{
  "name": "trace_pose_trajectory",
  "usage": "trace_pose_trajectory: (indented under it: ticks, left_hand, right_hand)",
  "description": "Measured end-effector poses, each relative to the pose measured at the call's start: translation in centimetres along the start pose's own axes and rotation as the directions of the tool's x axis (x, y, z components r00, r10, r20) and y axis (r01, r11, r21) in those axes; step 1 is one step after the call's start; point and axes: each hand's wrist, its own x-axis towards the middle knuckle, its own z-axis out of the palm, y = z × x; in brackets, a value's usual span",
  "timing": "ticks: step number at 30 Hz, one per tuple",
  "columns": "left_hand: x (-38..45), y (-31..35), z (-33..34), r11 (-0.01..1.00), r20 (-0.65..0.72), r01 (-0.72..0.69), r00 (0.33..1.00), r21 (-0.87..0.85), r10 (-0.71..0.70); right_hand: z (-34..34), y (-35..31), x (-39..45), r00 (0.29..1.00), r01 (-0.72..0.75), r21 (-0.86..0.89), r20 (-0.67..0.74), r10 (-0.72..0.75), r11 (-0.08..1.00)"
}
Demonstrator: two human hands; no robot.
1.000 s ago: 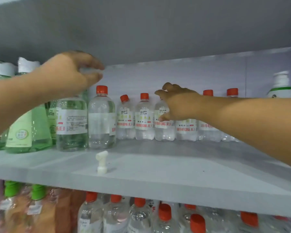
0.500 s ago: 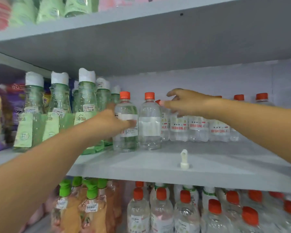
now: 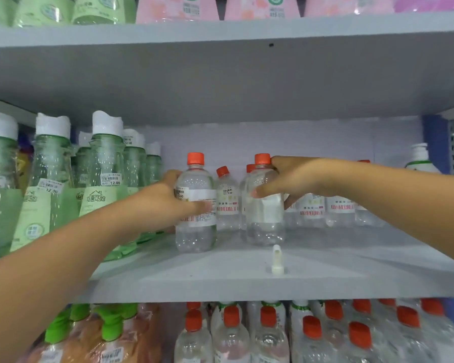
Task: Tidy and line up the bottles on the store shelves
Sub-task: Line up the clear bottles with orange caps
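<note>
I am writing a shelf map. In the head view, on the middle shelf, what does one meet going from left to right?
Green bottles with white caps → left hand → clear bottle it grips → clear bottle the right hand grips → right hand → white pump bottle.

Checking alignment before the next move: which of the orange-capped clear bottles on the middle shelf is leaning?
The small clear bottle standing between the two held front bottles: its orange cap tips left, while the others stand upright.

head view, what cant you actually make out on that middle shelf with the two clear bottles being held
- Left clear bottle: the left hand covers part of its label.
- Right clear bottle: the right hand hides its right side.
- Small bottles behind: their count is unclear, screened by the front bottles and the right forearm.
- Label text: too small and blurred to read.
- Pump bottle: its lower part is hidden by the right forearm.
</note>
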Motion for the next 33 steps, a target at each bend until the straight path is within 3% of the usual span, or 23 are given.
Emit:
trace_pose_trajectory:
  ticks: [5, 12, 19, 26, 33]
  left_hand:
    - [2.2, 2.0, 2.2, 0.995, 0.091, -0.045, 0.995, 0.092, 0.036]
    - [6.6, 3.7, 2.9, 0.983, 0.261, -0.033, 0.965, 0.179, -0.015]
    - [7.8, 1.6, 5.6, 0.985, 0.082, -0.102, 0.992, 0.141, 0.091]
    - [7.5, -0.6, 6.5, 0.995, 0.132, -0.007, 0.991, -0.104, 0.021]
    - [7.9, -1.0, 7.3, 0.991, 0.060, 0.048, 0.997, -0.126, -0.041]
  right_hand:
    - [-0.7, 0.7, -0.8, 1.000, -0.025, -0.092, -0.016, 0.024, 0.995]
    - [1.3, 0.5, 1.0, 0.996, 0.088, -0.010, -0.030, -0.088, 0.996]
    - [4.6, 3.9, 2.8, 0.957, 0.214, 0.137, -0.226, -0.180, 0.967]
    - [5.1, 6.0, 3.0, 0.999, 0.025, 0.361, -0.031, -0.015, 0.932]
    - [7.2, 5.4, 2.8, 0.981, 0.010, 0.318, -0.186, 0.051, 0.948]
